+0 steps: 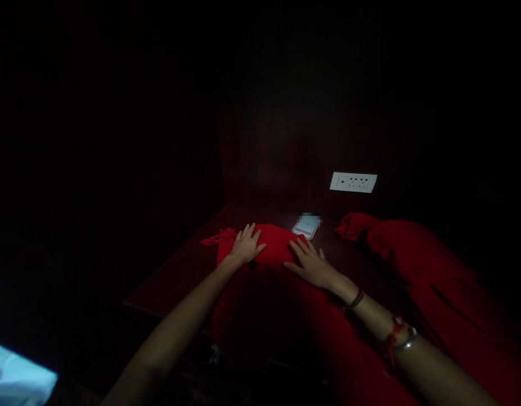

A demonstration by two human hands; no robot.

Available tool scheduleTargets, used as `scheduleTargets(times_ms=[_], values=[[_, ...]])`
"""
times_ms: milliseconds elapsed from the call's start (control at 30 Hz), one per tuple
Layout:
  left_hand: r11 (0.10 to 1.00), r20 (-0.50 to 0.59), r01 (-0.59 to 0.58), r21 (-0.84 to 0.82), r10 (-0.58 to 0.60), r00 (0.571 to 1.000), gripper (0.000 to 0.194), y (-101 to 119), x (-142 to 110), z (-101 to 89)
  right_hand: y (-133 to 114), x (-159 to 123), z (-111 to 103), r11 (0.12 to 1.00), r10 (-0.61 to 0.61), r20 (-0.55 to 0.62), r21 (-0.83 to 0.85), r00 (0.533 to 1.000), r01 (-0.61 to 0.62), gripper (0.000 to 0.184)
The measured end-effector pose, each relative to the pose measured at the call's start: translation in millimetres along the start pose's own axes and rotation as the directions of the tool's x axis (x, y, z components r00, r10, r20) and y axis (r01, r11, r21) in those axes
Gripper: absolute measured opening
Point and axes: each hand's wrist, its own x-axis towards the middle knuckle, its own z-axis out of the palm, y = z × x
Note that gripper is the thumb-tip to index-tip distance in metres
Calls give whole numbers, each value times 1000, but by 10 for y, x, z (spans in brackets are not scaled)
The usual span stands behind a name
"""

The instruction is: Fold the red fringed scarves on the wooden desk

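A red cloth [274, 248], possibly a bag, lies over the dark wooden tabletop and hangs down toward me. At its left corner is a bunch of red cords [219, 237]. My left hand [245, 246] rests flat on the cloth's left part, fingers spread. On the right part lies my right hand [313, 265], also flat with fingers apart; bracelets circle that wrist and forearm. Neither hand grips anything. Just beyond the cloth's far edge is a phone [306, 226] with a lit screen. The lower folds of the cloth are lost in shadow.
Another long red cloth bundle [413, 248] lies at the right. A white socket plate [353, 182] is on the dark wall behind. The table [167, 282] has its edge at the left. Something pale blue [21, 375] shows at the lower left. Most surroundings are too dark to make out.
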Motion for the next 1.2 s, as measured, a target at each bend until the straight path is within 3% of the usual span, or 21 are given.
scheduleTargets(times_ms=[100,233,333,400,467,600,733,800,900,967,1033,1133,1200], values=[[982,250,186,-16,-176,952,68,30,-5,45,71,-226,153,999,43,107,-22,993,-41,76],[971,326,235,32,-233,916,69,45,39,43,38,-233,109,996,88,145,-47,985,-81,79],[988,247,146,48,-153,957,61,131,101,-17,-5,-47,-93,996,82,125,-29,989,-79,77],[1000,117,-20,19,17,993,53,202,168,-41,4,99,-159,998,53,21,-19,998,-52,74],[989,77,-146,-4,146,986,50,232,251,-28,49,215,-117,999,41,21,-18,999,-41,76],[999,254,-42,-9,43,966,65,118,412,78,168,314,86,997,76,172,-33,982,-71,84],[999,295,18,-29,-9,956,74,-13,482,167,173,354,70,994,105,284,-69,953,-88,84],[999,250,21,-43,-9,968,70,-24,465,183,144,382,5,992,113,337,-83,935,-90,83],[991,34,109,-82,-106,994,57,-32,390,162,123,402,-47,992,126,361,-71,924,-107,82],[952,-84,268,-149,-282,956,51,-76,334,115,127,381,-40,993,121,319,-42,940,-114,81],[876,-49,405,-261,-431,901,50,-155,295,43,128,339,-30,994,104,205,-4,973,-105,78],[803,80,431,-411,-439,895,39,-252,288,-111,95,273,-82,995,35,-54,98,998,-30,69],[795,52,362,-487,-387,920,31,-201,302,-253,61,240,-190,962,33,-181,271,983,17,57]])
